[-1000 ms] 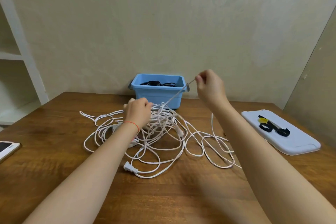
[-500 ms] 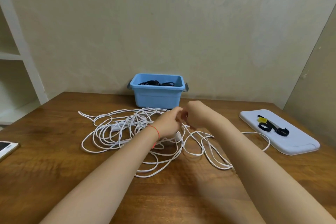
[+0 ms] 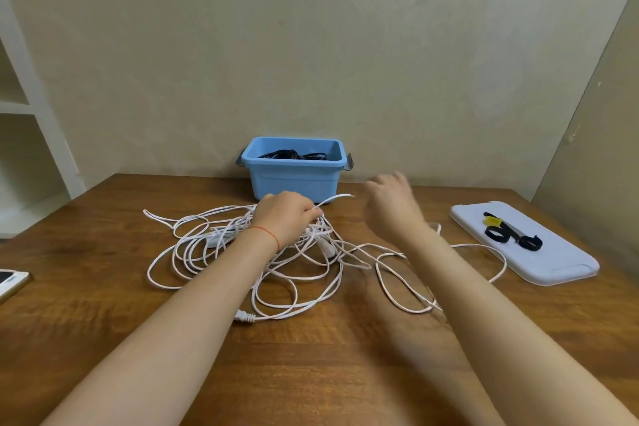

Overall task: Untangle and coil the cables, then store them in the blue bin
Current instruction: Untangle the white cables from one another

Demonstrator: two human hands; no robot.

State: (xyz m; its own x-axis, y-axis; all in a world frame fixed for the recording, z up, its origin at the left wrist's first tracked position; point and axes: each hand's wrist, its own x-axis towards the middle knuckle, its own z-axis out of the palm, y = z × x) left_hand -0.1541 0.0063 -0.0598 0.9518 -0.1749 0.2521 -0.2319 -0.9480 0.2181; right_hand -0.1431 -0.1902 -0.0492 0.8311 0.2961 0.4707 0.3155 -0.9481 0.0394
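A tangle of white cable (image 3: 269, 263) lies spread over the middle of the wooden table (image 3: 311, 373); its plug (image 3: 246, 317) points toward me at the front. My left hand (image 3: 285, 216) sits on top of the tangle and grips some strands, and a short loop of cable (image 3: 340, 197) sticks out to its right. My right hand (image 3: 392, 206) hovers just right of that loop with loosely curled fingers and nothing in it. Behind both hands, against the wall, stands the blue bin (image 3: 294, 180) with a coiled black cable (image 3: 292, 154) inside.
A pale lid (image 3: 560, 266) lies flat at the right with black and yellow straps (image 3: 508, 235) on it. One white strand curves close to the lid's front corner. A phone (image 3: 10, 282) rests at the table's left edge. A white shelf unit (image 3: 31, 121) stands to the left.
My right hand first came down from a raised pull to meet the left hand, then let go and moved away to the right. The left hand shifted left and keeps its grip on the strands.
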